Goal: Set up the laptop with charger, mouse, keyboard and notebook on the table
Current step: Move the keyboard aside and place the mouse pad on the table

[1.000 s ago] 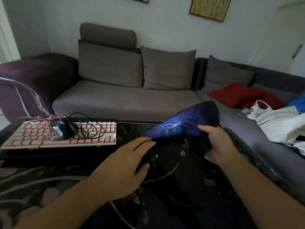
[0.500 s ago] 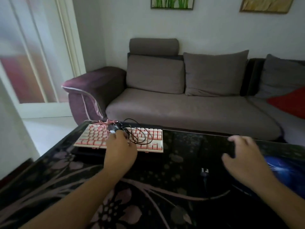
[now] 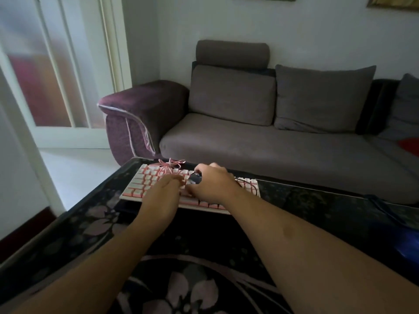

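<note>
Both my hands are over the keyboard [image 3: 145,182], a flat white slab with rows of square pink-lit keys, lying near the far left corner of the table [image 3: 74,225]. My right hand [image 3: 213,184] is curled over the mouse [image 3: 195,178], a small rounded dark thing with a glossy shell that sits on top of the keys; my fingers wrap its far side and my thumb comes in from the near side, so I am gripping it. My left hand [image 3: 162,196] lies just beside it, fingers stretched out fairly straight and loose over the middle rows of keys, holding nothing that I can see; the fingertips are blurred.

A thin pink cord [image 3: 170,164] is bunched in a loose looped knot at the keyboard's back edge, and a thin dark cable [image 3: 254,185] curves over the keys to the right of my right hand.

The table top is glossy black glass, printed with pale flower and leaf shapes and long sweeping lines. At its right edge lies a dark mat with a blue glow [image 3: 405,243], mostly cut off by the frame.

Behind the table stands a sofa [image 3: 272,150] in soft grey cloth, with plump square cushions, a rolled headrest and a purple, velvety arm with pale piping.
</note>
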Tool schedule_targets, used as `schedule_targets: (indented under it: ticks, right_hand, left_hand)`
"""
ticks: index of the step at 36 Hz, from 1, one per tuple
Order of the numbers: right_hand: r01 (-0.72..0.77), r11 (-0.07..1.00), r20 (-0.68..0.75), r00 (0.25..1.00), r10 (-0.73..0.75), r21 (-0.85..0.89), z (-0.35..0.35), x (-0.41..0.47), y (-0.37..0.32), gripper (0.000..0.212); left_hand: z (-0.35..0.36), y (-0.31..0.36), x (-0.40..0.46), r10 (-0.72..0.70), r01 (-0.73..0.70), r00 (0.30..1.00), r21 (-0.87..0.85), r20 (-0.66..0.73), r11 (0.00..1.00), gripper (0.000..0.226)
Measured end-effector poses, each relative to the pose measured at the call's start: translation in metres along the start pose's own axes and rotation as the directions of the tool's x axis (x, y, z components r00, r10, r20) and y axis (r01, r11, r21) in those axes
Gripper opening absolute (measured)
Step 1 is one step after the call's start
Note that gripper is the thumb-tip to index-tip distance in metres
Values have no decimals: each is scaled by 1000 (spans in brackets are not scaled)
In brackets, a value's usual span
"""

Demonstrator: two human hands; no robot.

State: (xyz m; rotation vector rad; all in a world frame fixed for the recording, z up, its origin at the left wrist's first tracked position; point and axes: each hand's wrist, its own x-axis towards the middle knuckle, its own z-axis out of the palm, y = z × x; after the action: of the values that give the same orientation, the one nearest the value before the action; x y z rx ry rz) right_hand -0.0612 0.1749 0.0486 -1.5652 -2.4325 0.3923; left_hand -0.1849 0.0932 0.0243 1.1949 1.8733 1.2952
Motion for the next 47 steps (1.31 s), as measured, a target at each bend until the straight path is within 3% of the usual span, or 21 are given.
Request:
schedule_targets:
  ticks: [2,6,10,13,15,18,21,24,30,35,38,41,45,47]
  right_hand:
    - [51,995,-44,998,-55,-82,3,-8,4,44]
    - [88,986,-136,985,-107,-140,1,-27,19,42]
    - [77,995,-203,977,-62,66,-15,-58,38,43]
    - [101,974,-254,966,-48,202,-38,-100,51,40]
    - [141,967,-296,952,-74,212,-54,-137,61,42]
    - [183,969,-333,935,-120,163,-74,-200,81,45]
    - [122,985,-336,939,-73,125,-93,-257,114,52]
    - [-6,998,-354,935,28,64,-111,-308,158,55]
    - [-338,941,-310,895,322,2,-123,-411,266,54]
    - [-433,901,-108,896,431,5,-92,-465,311,53]
    - [-477,876,0,878,478,-68,-81,-476,314,60]
    - [-488,821,-7,861,509,-296,-88,-468,293,72]
    - [-507,739,-180,858,481,-444,-107,-427,238,53]
    - [-453,774,-167,889,425,-441,-110,-397,215,40]
  left_hand:
    - [-7,2,-8,37,-38,998,-25,-55,999,30]
    - [-9,4,-20,55,-56,995,-6,-80,998,25]
    - [0,16,-36,50,-51,998,-45,-23,998,24]
    - [17,36,-60,-34,74,984,-228,175,971,20]
    - [33,55,-85,-66,234,918,-401,390,886,25]
    - [60,83,-128,21,407,757,-497,653,767,41]
    - [90,104,-167,101,485,628,-489,772,725,45]
    - [119,121,-202,111,470,552,-418,826,777,43]
    - [151,140,-256,32,299,640,-287,768,910,28]
    - [150,132,-270,-43,240,692,-174,721,955,22]
    - [144,122,-273,-88,218,712,-99,697,971,18]
    - [133,108,-266,-125,222,740,-64,661,973,14]
    - [107,80,-236,-178,249,818,-56,547,967,14]
    - [93,64,-214,-212,271,857,-60,470,961,14]
